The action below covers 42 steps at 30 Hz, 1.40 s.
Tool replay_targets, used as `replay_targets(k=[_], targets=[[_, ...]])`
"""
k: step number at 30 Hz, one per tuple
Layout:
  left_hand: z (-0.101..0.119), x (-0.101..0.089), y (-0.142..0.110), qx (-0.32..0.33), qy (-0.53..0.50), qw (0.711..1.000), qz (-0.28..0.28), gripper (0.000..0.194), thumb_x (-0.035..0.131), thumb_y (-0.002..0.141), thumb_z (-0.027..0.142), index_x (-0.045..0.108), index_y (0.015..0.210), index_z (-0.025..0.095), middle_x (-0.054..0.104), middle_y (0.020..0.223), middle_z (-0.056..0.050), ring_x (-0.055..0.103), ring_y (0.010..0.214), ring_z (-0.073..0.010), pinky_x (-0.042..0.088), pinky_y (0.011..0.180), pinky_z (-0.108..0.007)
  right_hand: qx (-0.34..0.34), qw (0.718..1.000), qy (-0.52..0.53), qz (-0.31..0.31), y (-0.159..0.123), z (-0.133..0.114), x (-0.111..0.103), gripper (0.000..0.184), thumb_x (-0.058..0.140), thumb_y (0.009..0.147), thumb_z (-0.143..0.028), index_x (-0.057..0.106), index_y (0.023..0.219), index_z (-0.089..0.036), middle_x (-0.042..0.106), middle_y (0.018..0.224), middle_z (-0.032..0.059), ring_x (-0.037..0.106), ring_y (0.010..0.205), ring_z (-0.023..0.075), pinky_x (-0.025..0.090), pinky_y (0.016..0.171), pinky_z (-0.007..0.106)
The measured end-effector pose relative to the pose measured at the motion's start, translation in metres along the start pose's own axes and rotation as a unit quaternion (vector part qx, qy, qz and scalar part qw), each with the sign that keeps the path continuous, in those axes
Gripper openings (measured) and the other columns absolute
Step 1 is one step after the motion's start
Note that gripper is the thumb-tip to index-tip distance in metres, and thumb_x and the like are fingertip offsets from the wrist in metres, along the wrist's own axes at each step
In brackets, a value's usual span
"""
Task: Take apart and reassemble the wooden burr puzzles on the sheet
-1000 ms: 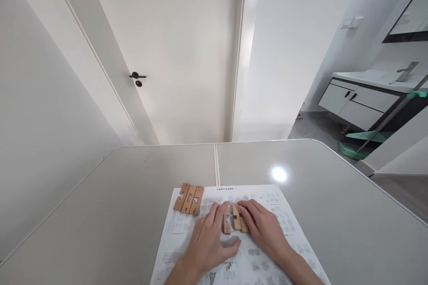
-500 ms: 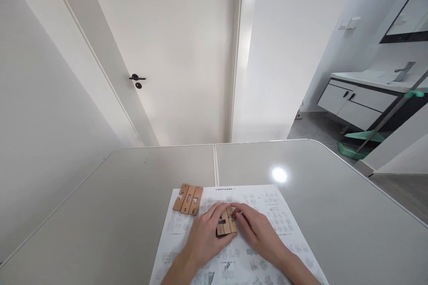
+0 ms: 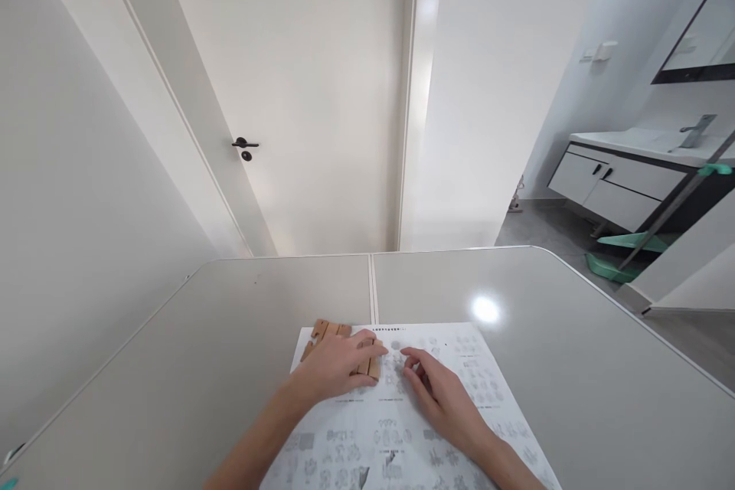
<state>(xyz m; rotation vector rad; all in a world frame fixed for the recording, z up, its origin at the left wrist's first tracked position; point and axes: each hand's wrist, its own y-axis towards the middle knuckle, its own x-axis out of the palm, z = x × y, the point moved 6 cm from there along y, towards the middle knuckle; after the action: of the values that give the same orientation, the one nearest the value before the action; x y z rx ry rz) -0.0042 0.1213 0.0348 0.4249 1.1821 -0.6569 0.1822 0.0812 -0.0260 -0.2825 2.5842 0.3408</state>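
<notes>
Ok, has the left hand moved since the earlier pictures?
Yes. Against the printed sheet, the left hand has shifted left and toward the sheet's far edge, with wooden pieces under its fingers.

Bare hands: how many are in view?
2. The left hand partly covers some wooden pieces; the right hand is over the printed sheet, right of them. No other hands show.

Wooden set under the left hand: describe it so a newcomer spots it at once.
Start at the grey table, then the printed white sheet on it. Toward its far left, find the left hand; the wooden set is partly beneath it. Unlike the corner pieces, it shows between thumb and fingers.
</notes>
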Motion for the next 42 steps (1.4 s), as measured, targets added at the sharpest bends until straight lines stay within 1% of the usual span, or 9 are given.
replay_targets(k=[3,7,11,13,15,19,28,33,42], targets=[[-0.010,-0.009,-0.004,-0.006,-0.019,1.000,0.010,0.038,0.073,0.084,0.037,0.069,0.122,0.041,0.062,0.143,-0.001,0.072,0.093,-0.0244,0.048,0.075,-0.031,0.000,1.000,-0.003,-0.002,0.000,0.002,0.001,0.035,0.036,0.106,-0.047,0.055,0.127,-0.026,0.072,0.100,0.0044,0.067,0.073,0.0195,0.055,0.069,0.032],[-0.027,-0.020,-0.015,-0.058,-0.088,0.990,0.093,0.037,0.071,0.085,0.047,0.071,0.120,0.038,0.059,0.145,-0.003,0.066,0.069,-0.0141,0.052,0.074,-0.030,0.000,1.000,-0.001,-0.009,-0.001,-0.001,0.000,0.036,0.034,0.106,-0.048,0.054,0.126,-0.026,0.071,0.099,0.0051,0.066,0.074,0.0202,0.054,0.069,0.033],[-0.080,-0.032,-0.049,-0.219,-0.162,0.907,0.323,0.036,0.057,0.089,0.055,0.073,0.103,0.026,0.071,0.107,-0.004,0.053,0.057,-0.0113,0.049,0.061,-0.025,-0.001,1.000,-0.010,-0.007,-0.002,-0.008,-0.004,0.032,0.035,0.106,-0.046,0.056,0.121,-0.027,0.071,0.096,0.0033,0.064,0.072,0.0195,0.053,0.067,0.032],[-0.105,-0.031,-0.068,-0.270,-0.161,0.875,0.369,0.041,0.050,0.092,0.057,0.069,0.098,0.021,0.066,0.078,-0.001,0.052,0.057,-0.0140,0.046,0.058,-0.025,-0.005,1.000,-0.015,-0.003,-0.002,-0.009,-0.006,0.031,0.036,0.106,-0.046,0.057,0.119,-0.027,0.070,0.094,0.0029,0.064,0.071,0.0194,0.053,0.066,0.032],[-0.126,-0.031,-0.085,-0.308,-0.169,0.849,0.395,0.042,0.048,0.090,0.059,0.065,0.089,0.020,0.058,0.067,0.002,0.050,0.056,-0.0148,0.043,0.056,-0.024,-0.012,1.000,-0.021,-0.001,-0.002,-0.010,-0.006,0.032,0.035,0.106,-0.046,0.059,0.117,-0.027,0.070,0.091,0.0027,0.064,0.069,0.0193,0.052,0.064,0.032],[-0.143,-0.026,-0.100,-0.332,-0.197,0.831,0.400,0.046,0.042,0.090,0.064,0.055,0.076,0.022,0.042,0.057,0.007,0.042,0.051,-0.0139,0.036,0.049,-0.023,-0.021,0.999,-0.035,-0.001,-0.001,-0.008,-0.004,0.033,0.035,0.106,-0.045,0.063,0.110,-0.027,0.070,0.089,0.0026,0.063,0.067,0.0190,0.052,0.062,0.031],[-0.144,-0.014,-0.094,-0.334,-0.182,0.853,0.358,0.040,0.049,0.084,0.054,0.031,0.064,0.025,0.027,0.059,0.008,0.032,0.055,-0.0125,0.031,0.055,-0.023,-0.013,0.999,-0.035,-0.008,0.001,-0.005,-0.002,0.032,0.035,0.106,-0.043,0.060,0.098,-0.026,0.068,0.086,0.0026,0.060,0.067,0.0186,0.049,0.062,0.031],[-0.149,-0.011,-0.094,-0.337,-0.166,0.860,0.346,0.039,0.049,0.081,0.046,0.021,0.063,0.025,0.020,0.061,0.008,0.026,0.057,-0.0121,0.027,0.056,-0.023,0.006,0.999,-0.048,0.003,0.001,0.002,0.001,0.032,0.036,0.105,-0.043,0.044,0.080,-0.026,0.051,0.068,-0.0031,0.046,0.058,0.0160,0.037,0.054,0.027],[-0.146,-0.011,-0.093,-0.343,-0.157,0.862,0.337,0.035,0.048,0.079,0.042,0.021,0.064,0.025,0.022,0.062,0.007,0.026,0.058,-0.0122,0.027,0.057,-0.023,-0.037,0.998,-0.054,0.005,0.000,0.006,0.003,0.036,0.037,0.101,-0.028,0.019,0.070,-0.026,0.036,0.066,-0.0049,0.030,0.058,0.0140,0.024,0.054,0.027]])
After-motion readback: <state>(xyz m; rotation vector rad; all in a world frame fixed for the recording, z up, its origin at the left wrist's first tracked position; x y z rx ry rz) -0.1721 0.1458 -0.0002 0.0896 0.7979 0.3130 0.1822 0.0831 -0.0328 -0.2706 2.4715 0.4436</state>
